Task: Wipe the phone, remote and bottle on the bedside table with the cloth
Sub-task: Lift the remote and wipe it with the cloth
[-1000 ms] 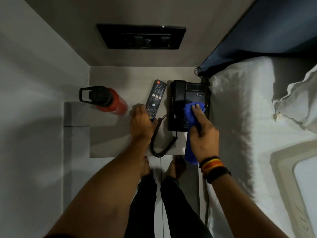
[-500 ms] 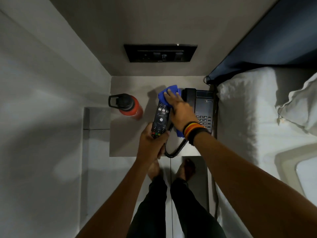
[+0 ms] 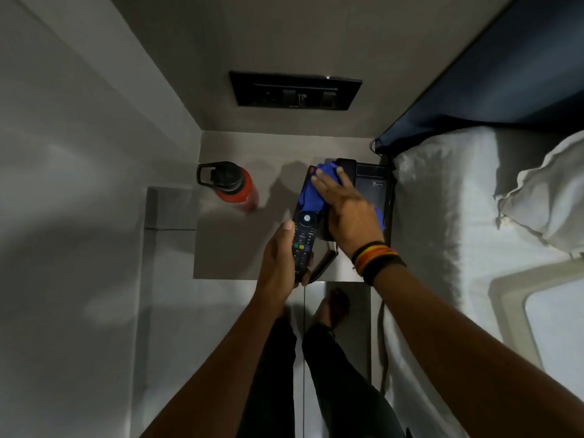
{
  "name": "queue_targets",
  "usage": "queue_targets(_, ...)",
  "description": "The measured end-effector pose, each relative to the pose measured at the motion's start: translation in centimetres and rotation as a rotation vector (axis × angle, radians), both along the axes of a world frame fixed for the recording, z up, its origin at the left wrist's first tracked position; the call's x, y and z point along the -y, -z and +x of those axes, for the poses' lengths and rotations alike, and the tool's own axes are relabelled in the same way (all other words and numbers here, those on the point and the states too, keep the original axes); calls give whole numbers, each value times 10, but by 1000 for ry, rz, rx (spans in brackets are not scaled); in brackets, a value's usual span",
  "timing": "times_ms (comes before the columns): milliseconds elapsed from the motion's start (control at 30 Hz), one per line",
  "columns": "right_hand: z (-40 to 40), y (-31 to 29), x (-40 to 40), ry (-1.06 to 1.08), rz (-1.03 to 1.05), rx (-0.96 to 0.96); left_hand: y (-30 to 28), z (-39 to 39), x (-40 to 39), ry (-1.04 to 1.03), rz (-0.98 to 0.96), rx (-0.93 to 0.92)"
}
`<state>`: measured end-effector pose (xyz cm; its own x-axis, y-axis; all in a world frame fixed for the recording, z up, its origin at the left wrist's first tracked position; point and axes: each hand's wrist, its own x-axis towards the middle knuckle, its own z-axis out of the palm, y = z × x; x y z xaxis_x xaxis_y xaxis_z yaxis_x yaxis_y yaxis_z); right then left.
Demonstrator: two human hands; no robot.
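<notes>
My left hand [image 3: 279, 263] grips the lower end of the black remote [image 3: 304, 235] and holds it lifted above the bedside table [image 3: 234, 248]. My right hand [image 3: 344, 213] presses the blue cloth [image 3: 311, 194] onto the remote's upper half, covering its top buttons. The black desk phone [image 3: 374, 188] sits on the table's right side, partly hidden under my right hand; its coiled cord [image 3: 324, 263] hangs toward the front edge. The red bottle [image 3: 238, 191] with a black lid and loop handle stands at the table's left rear.
A white bed [image 3: 442, 222] with a pillow [image 3: 546, 197] adjoins the table on the right. A black switch panel [image 3: 295, 91] is on the wall behind. A grey wall runs along the left. My legs and feet stand on the floor below the table.
My right hand left the phone and brought the cloth onto the remote, then slid it down from the top end. My left hand lifted the remote off the table.
</notes>
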<state>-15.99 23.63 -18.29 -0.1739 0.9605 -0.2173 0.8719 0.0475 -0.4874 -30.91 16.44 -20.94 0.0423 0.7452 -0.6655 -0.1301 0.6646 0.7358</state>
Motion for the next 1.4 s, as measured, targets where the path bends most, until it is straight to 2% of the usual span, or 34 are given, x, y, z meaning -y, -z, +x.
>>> queue_targets(167,-4,0,-1,60,10,-6,-8,-1,3,-16,-10,-5)
queue_targets(367,-37,-3,70,75,-108,-119,-12,-2,-16,-72,-100,-18)
queue_targets(500,-32,-16,102,-81,-177,-210,-8,-7,-23,-72,-103,-56)
queue_targets(567,-15,-24,92,-131,-137,-229,-7,-9,-19,-44,-85,-35)
queue_targets(733,17,-26,8,310,86,-248,-6,0,-12,45,-2,-49)
queue_targets(833,12,-15,-21,201,-30,-86,-7,5,-9,91,27,-78)
queue_targets(900,-2,-7,-1,155,-95,-55,-5,4,-14,88,17,-95)
queue_targets(1100,-37,-10,85,-23,-114,-109,5,-13,-13,62,-46,-102)
queue_targets(1200,-39,-26,99,-42,-201,-229,5,-15,-13,-7,-101,-81)
queue_targets(1267,-32,-38,96,-48,-179,-263,5,-13,-13,3,-55,-75)
queue_targets(1300,-26,-41,89,-15,-142,-270,4,-12,-12,9,-17,-66)
queue_targets(1400,-5,-38,47,275,-69,-264,1,-8,-17,24,56,-59)
